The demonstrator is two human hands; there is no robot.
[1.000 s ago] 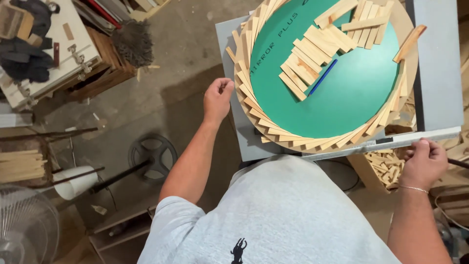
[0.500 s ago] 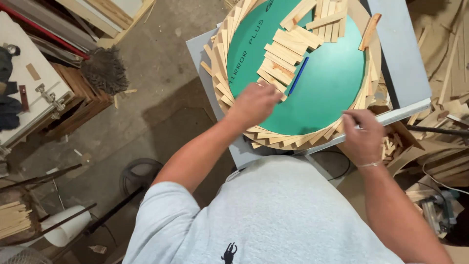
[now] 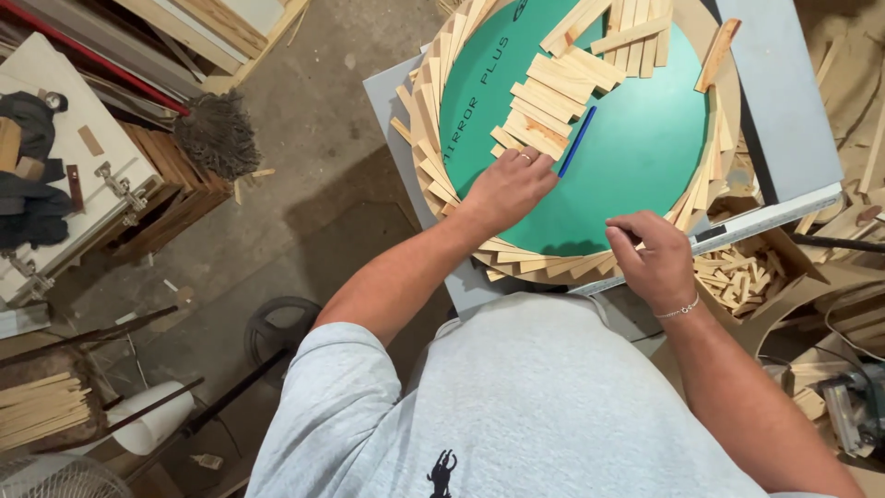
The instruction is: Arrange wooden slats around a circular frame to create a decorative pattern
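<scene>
A round green disc (image 3: 636, 148) lies on a grey table (image 3: 784, 101), ringed by overlapping thin wooden strips (image 3: 433, 157). Loose wooden strips (image 3: 553, 92) are piled on the disc's upper part, with a blue pencil (image 3: 578, 140) beside them. My left hand (image 3: 507, 189) rests on the disc, fingers touching the lowest loose strips by the pencil's near end. My right hand (image 3: 653, 258) sits at the disc's near rim with fingers curled, just above a long metal ruler (image 3: 784, 214); whether it holds anything I cannot tell.
A cardboard box of small wood offcuts (image 3: 737, 272) stands below the ruler at right. A brush head (image 3: 217, 134) and wooden crates (image 3: 166, 198) lie on the concrete floor at left. A bundle of sticks (image 3: 41, 410) and a fan (image 3: 55, 478) are at lower left.
My left hand has moved from the ring's left edge onto the green disc by the loose strips. My right hand has risen from the ruler's end to the disc's near rim.
</scene>
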